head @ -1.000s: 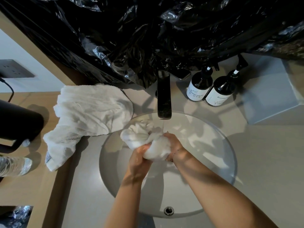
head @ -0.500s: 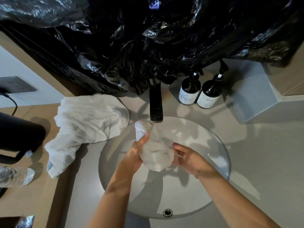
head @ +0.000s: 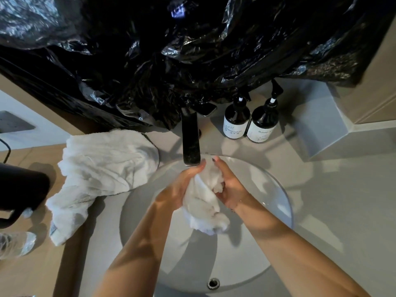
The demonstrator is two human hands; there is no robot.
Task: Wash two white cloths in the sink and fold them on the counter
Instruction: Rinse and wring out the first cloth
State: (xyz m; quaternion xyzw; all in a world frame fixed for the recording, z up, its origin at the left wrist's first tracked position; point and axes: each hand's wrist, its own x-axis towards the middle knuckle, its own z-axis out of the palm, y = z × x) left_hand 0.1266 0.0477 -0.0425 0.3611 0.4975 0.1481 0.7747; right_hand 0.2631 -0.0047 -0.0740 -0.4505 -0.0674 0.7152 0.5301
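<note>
A: What lies nearest the person?

B: Nearest of all, on the person's side of both hands, is the sink's point(head: 276, 189) overflow hole point(head: 213, 283), in the basin's near wall. Both forearms reach out over the round basin.

A: And the hands?

B: The left hand point(head: 179, 189) and the right hand point(head: 230, 189) face each other with a bunched white cloth point(head: 203, 202) squeezed between them. The left hand's fingers curl round the cloth's upper part; the right hand's fingers wrap its other side. The cloth's lower end hangs out below the hands, toward the person, over the basin.

A: Is water running?

B: That cannot be told. The dark faucet point(head: 190, 142) stands just beyond the fingertips, with its spout end right above the left hand.

A: Where is the other cloth?

B: The second white cloth point(head: 102, 174) lies crumpled on the counter point(head: 342, 211), to the left of the left hand, with one end trailing toward the person.

A: Anything farther out?

B: Beyond the right hand, two dark pump bottles point(head: 249, 121) with white labels stand side by side on the counter. Behind everything hangs crinkled black plastic sheeting point(head: 192, 50). Far left of the left hand sits a dark object point(head: 19, 191) that cannot be made out, with a clear plastic bottle point(head: 15, 243) nearer the person.
</note>
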